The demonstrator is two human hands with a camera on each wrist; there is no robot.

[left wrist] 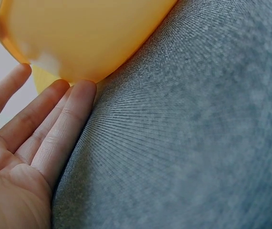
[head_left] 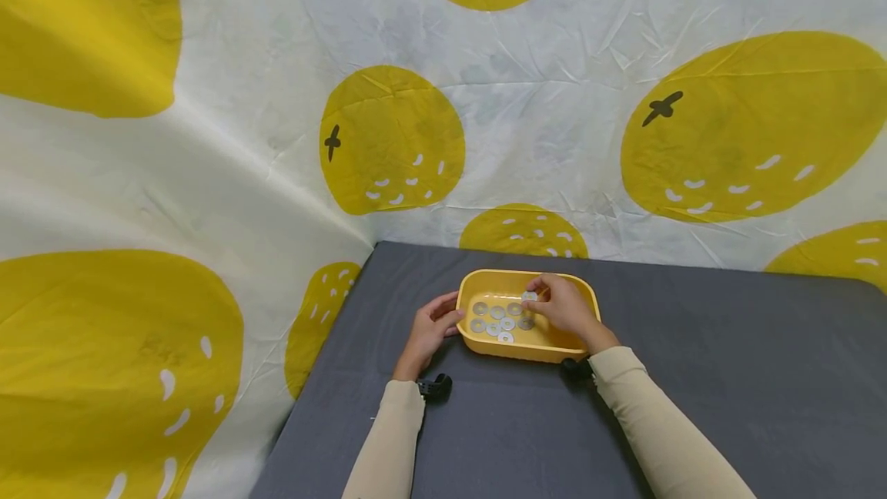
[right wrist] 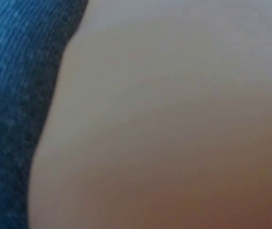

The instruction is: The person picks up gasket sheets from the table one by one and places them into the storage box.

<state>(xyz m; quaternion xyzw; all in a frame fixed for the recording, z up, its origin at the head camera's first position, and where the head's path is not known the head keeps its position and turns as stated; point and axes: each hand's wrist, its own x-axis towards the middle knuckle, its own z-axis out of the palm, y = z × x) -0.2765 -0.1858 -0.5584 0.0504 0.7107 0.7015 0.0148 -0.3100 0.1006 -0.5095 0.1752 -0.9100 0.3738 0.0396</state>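
Note:
In the head view a yellow plastic tray (head_left: 527,351) with rounded corners stands on the dark cloth. Several flat metal washers (head_left: 508,323) lie spread over the left half of its floor. My left hand (head_left: 427,332) holds the tray's left end, thumb at the rim and fingers against the outer wall. The left wrist view shows those fingertips (left wrist: 84,90) touching the tray wall (left wrist: 88,33) from below. Reaching over the tray, my right hand (head_left: 564,308) pinches one washer (head_left: 530,296) between thumb and fingers. Blurred skin fills most of the right wrist view, hiding the fingertips there.
A dark grey cloth (head_left: 728,376) covers the table. Behind and to the left hangs a white curtain (head_left: 540,137) printed with big yellow fruit. Black straps with small devices (head_left: 435,387) sit on both wrists, below beige sleeves.

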